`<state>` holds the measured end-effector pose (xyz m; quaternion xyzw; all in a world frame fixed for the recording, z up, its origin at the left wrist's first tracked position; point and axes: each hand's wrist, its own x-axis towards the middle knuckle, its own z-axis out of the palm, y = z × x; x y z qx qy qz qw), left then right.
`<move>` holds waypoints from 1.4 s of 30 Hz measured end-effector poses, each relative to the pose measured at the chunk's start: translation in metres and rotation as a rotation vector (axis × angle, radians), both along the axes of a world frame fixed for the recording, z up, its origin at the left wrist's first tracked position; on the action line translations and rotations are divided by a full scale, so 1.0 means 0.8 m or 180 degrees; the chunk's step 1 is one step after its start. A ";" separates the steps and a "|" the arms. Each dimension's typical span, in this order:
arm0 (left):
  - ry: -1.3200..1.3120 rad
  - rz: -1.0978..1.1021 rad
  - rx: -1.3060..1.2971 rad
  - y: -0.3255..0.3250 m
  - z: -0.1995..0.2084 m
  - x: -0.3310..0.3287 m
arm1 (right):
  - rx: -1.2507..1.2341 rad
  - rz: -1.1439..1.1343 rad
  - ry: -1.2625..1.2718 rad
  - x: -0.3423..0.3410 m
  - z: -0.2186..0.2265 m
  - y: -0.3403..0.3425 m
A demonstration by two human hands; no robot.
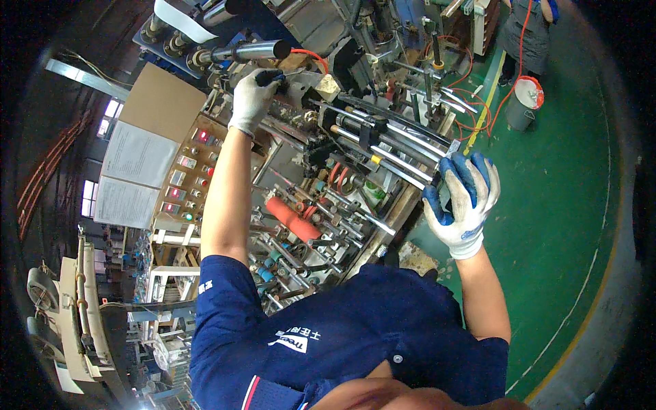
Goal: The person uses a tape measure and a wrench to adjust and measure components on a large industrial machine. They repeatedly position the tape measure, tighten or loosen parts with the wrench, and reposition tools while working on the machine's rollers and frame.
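Both my hands wear white knit gloves with dark blue coated fingers. My left hand (253, 102) is raised at the machine's far side, just below a shiny metal roller (253, 50). Its fingers curl inward, and whatever they grip is hidden. My right hand (468, 201) is at the near right end of a set of parallel steel rods (389, 154). Its thumb and fingers are bent but apart, with a gap between them and no held thing showing. A small yellow band (376, 159) marks one rod.
Left of my left arm stands a control panel (188, 171) with lit displays and buttons, beside printed sheets (130, 164). A red cylinder (292, 219) lies among metal shafts. On the green floor (547, 225) are a bucket (525, 102), a red hose (502, 106) and a standing person (527, 34).
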<state>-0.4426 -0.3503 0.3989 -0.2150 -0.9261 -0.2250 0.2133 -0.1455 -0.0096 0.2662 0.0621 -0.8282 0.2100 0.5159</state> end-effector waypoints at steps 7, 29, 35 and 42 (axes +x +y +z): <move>0.0230 -0.0072 -0.0722 0.009 0.004 -0.008 | 0.0016 0.0041 0.0005 -0.002 -0.002 0.001; -0.0076 -0.0634 -0.0469 -0.010 -0.009 0.015 | 0.0065 0.0153 -0.0154 -0.004 0.007 0.007; 0.0697 0.0090 0.1190 0.007 -0.095 0.108 | -0.0135 0.0285 0.0017 -0.002 -0.015 0.011; -0.0171 -0.0226 0.1307 0.013 -0.223 0.174 | 0.0023 0.0392 -0.0047 0.007 -0.039 0.029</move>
